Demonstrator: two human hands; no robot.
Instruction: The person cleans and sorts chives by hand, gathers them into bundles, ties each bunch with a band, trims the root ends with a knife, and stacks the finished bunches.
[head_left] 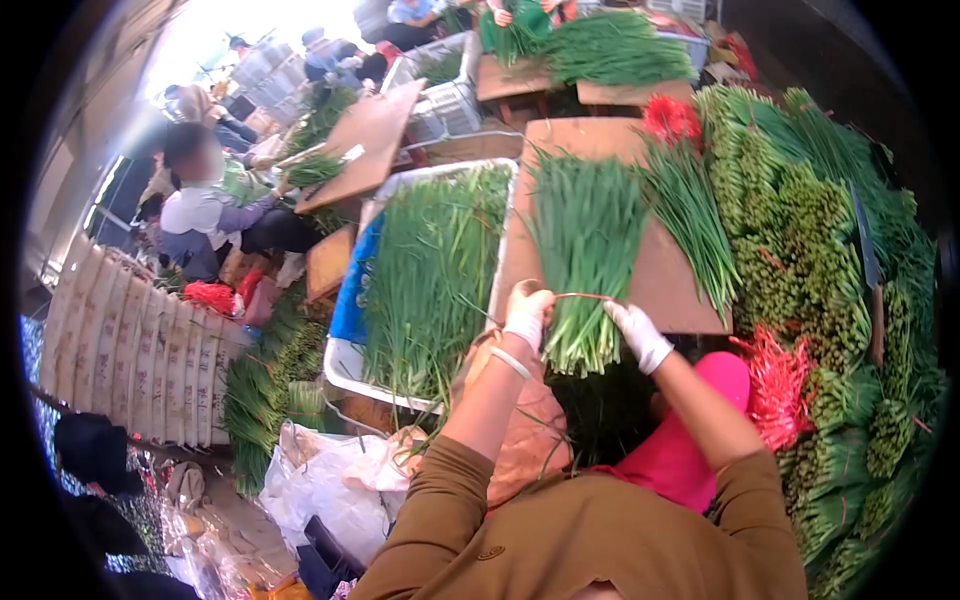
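A thick bundle of garlic chives (588, 225) lies on the brown board (522, 235), its pale cut ends toward me and hanging past the board's near edge. A thin red tie (580, 296) runs across the top of the bundle near those ends. My left hand (529, 312), in a white glove with bare fingers showing, pinches the tie at the bundle's left side. On the right side my right hand (640, 335), also gloved in white, grips its other end. A smaller bunch of chives (692, 225) lies to the right on the same board.
A white crate (341, 370) full of loose chives stands left of the board. Tied bundles (800, 250) are piled high at right, with a knife (866, 240) on them. Red ties lie in heaps (775, 385) (672, 120). Co-workers (205, 210) sit at boards behind.
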